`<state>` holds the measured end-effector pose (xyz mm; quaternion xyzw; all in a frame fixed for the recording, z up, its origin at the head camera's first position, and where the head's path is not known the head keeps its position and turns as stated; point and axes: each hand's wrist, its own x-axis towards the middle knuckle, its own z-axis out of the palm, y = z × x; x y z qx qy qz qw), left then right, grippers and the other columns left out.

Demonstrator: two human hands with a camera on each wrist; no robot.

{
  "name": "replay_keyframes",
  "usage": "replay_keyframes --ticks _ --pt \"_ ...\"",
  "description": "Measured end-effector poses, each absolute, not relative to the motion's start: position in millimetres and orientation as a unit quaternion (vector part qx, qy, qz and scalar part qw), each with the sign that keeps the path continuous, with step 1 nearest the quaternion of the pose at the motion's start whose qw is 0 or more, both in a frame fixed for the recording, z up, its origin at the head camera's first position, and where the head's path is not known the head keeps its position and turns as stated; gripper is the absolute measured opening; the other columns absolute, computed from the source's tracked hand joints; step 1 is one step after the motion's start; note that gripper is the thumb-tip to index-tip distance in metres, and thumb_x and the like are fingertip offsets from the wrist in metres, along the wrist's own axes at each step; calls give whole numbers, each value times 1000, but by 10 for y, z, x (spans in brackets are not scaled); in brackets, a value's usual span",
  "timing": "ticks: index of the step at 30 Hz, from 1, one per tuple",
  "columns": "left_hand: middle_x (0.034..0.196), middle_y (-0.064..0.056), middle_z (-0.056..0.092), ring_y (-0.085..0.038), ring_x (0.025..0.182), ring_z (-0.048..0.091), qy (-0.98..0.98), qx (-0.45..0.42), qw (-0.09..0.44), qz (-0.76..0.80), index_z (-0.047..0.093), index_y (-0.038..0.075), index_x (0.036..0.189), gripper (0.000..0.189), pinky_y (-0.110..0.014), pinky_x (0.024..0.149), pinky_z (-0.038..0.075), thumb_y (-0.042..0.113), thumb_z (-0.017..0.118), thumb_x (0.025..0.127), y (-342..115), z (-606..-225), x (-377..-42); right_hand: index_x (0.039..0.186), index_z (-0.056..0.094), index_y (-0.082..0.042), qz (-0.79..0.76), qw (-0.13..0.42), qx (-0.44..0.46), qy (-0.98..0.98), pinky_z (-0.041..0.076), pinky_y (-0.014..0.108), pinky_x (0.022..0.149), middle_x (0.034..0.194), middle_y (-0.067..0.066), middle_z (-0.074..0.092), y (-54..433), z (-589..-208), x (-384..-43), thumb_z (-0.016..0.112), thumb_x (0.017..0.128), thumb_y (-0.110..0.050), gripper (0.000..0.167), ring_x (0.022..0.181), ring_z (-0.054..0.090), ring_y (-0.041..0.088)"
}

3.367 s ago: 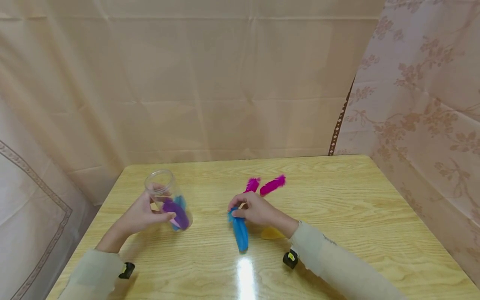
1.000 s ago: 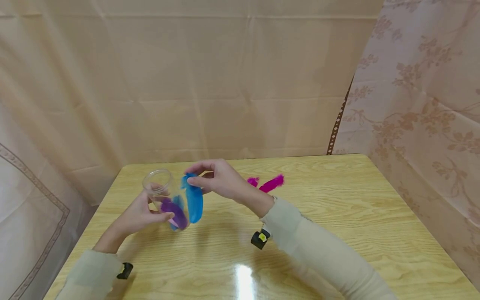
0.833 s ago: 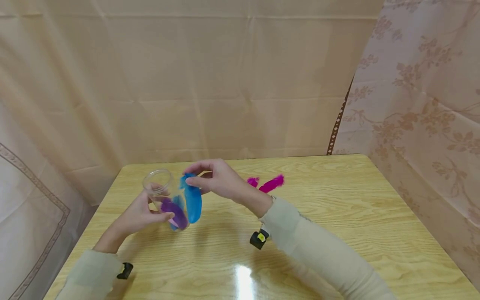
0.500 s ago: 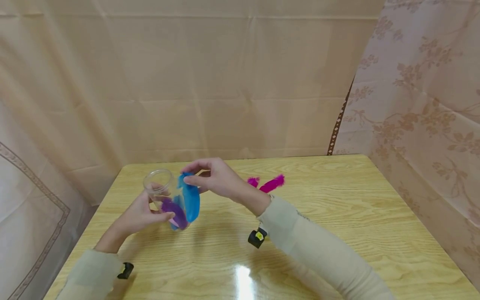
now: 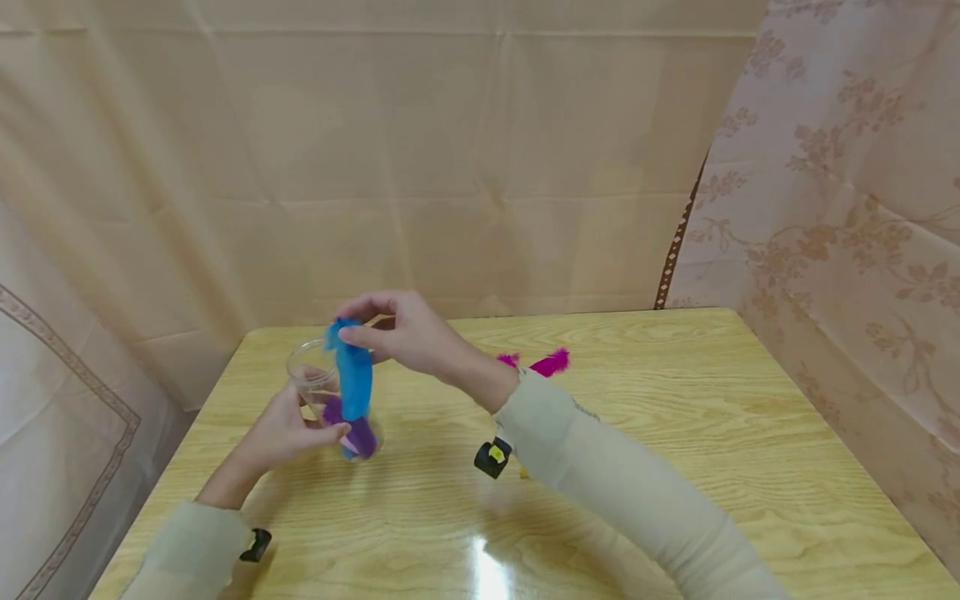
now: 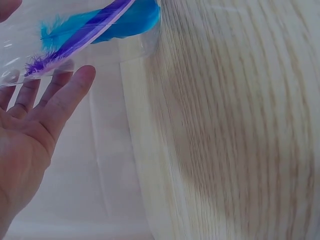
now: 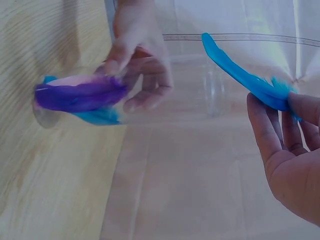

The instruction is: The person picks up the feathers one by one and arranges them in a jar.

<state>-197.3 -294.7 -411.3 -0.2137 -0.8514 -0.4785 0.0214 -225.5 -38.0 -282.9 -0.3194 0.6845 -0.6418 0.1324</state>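
My left hand grips a clear plastic jar, which leans on the wooden table with its open mouth up. Inside it, low down, lie a purple feather and a blue feather. Thumb and fingers of my right hand pinch another blue feather by its fluffy end. It hangs tip down and overlaps the jar's mouth and side in the head view. From the right wrist view, its narrow tip points toward the jar's mouth and is still outside it.
Two magenta feathers lie on the table beyond my right forearm, which partly covers them. A bit of a yellow feather shows beside the right sleeve. A beige curtain hangs behind the table.
My right hand has lifted the blue feather off the table and carried it left, then up toward the jar's mouth. The left hand and jar have stayed nearly still.
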Motion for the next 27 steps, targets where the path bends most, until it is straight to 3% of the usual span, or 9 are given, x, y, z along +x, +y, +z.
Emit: replay_keyframes --ticks 9,16,27 --pt "128 -22 56 -42 109 60 -855 -202 8 -478 38 6 134 69 -36 73 62 5 84 83 -2958 -4108 -1979 119 69 -3 -681 91 -315 655 62 37 74 103 7 68 -476 -2726 -2277 68 98 -11 22 87 71 21" --pt "128 -30 55 -46 112 58 -847 -213 6 -487 40 3 134 68 -37 73 62 1 83 82 -2980 -4137 -1982 120 68 -1 -687 39 -326 648 62 34 74 104 5 70 -577 -2642 -2312 68 98 -11 24 85 70 20" --pt "127 -25 58 -44 111 58 -853 -213 6 -477 41 5 139 71 -36 74 62 5 84 82 -3018 -4120 -2055 115 70 1 -638 -7 -363 679 60 28 72 101 7 72 -777 -2591 -2438 68 97 -7 19 77 71 17"
